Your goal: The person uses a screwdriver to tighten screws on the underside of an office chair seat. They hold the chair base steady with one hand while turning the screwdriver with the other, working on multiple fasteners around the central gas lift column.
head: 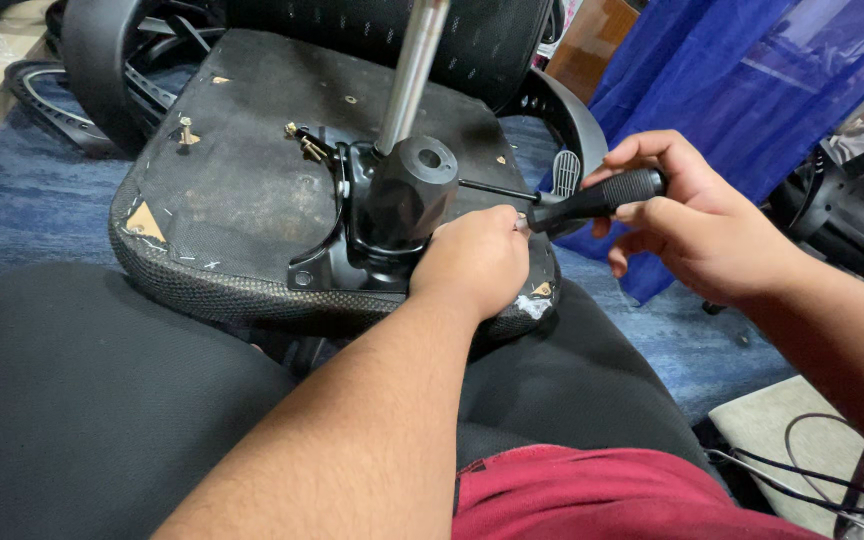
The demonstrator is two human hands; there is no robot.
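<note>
Holding the screwdriver (pixel 592 200) by its ribbed black handle, the right hand (pixel 697 220) has its grip wrapped tight, while the left hand (pixel 474 262) curls closed against the glossy black metal mechanism plate (pixel 352 245) near the front edge of the upturned chair seat (pixel 242 180). The thin shaft could slip off its hidden fastener and jab the left hand's knuckles or tear the rough fabric underside.

My left hand (pixel 474 262) and right hand (pixel 690 215) are bare, both forearms unsleeved. I wear black trousers (pixel 82 400) and a dark red shirt (pixel 592 495).
</note>
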